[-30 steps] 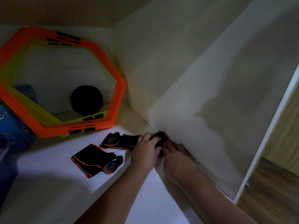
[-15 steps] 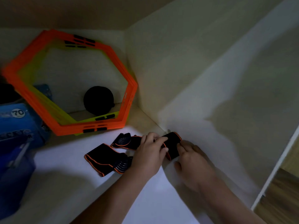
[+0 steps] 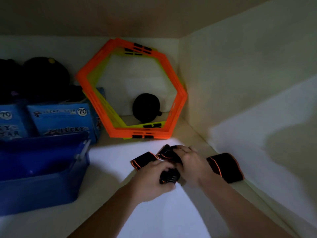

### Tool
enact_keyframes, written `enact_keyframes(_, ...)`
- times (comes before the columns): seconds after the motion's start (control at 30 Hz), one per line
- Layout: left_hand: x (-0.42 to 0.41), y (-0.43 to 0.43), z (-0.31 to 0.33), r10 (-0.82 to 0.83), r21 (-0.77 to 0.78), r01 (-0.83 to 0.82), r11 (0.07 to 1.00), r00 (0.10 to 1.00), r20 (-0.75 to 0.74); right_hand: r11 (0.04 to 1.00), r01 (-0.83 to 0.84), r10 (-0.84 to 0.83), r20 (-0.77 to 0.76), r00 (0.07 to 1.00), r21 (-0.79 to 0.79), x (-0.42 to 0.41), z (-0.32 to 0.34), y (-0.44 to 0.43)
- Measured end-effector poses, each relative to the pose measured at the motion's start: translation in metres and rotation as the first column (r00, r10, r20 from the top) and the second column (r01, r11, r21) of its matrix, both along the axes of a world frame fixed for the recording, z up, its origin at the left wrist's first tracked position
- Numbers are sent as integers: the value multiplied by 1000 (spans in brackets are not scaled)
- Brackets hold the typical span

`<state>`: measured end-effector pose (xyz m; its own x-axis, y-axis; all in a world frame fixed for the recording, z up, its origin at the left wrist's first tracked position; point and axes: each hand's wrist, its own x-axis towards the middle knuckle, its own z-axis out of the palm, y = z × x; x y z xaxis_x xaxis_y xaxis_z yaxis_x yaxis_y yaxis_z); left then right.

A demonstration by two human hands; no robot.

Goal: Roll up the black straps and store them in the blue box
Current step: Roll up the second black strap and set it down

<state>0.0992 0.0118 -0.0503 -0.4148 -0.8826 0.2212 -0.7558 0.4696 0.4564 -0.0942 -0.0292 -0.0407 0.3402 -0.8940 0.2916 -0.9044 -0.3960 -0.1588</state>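
Note:
Two black straps with orange edging lie on the white shelf [image 3: 109,157]. My left hand [image 3: 151,177] grips the ribbed end of the nearer black strap [image 3: 169,177], whose other end [image 3: 142,159] lies flat to the left. My right hand [image 3: 192,164] lies over the middle of the farther black strap [image 3: 224,167], fingers curled round it. That strap's ribbed end [image 3: 164,151] sticks out past the fingertips. The open blue box [image 3: 51,184] stands at the left, about a hand's width from the straps.
Orange and yellow hexagon rings [image 3: 178,98] lean against the back wall, with a black round object [image 3: 145,107] behind them. Blue cartons [image 3: 63,121] stand behind the box, dark balls [image 3: 44,74] above them. The cabinet's side wall [image 3: 257,100] runs close along the right.
The view has swung left and the blue box has come into sight. My left hand has left the farther strap and taken the nearer strap's end. My right hand now covers the farther strap.

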Motion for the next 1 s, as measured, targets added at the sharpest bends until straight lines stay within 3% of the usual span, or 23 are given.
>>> enact_keyframes(0.2,27,-10,-20,61,-55,-59,997,998,28,996,35,-30,-52,998,83,24,-9,-32)
enact_keyframes(0.37,35,-16,-16,130,-36,-129,991,991,34,993,48,-57,78,995,110,26,-13,-36)
enact_keyframes(0.53,27,-17,-12,170,-166,-149,975,978,120,994,36,-57,200,978,104,26,-8,-27)
enact_keyframes(0.63,27,-18,-7,220,-160,-215,963,975,14,997,25,-42,268,963,67,25,-3,-16)
enact_keyframes(0.8,43,-26,2,244,-22,-250,968,959,-146,1000,16,-14,370,929,-1,19,17,-5)
enact_keyframes(0.9,52,-28,7,246,-75,-258,963,958,-148,989,-6,70,435,898,-147,22,32,1)
enact_keyframes(1.0,59,-30,19,247,-139,-287,948,936,-249,961,-22,156,474,867,-276,27,49,11)
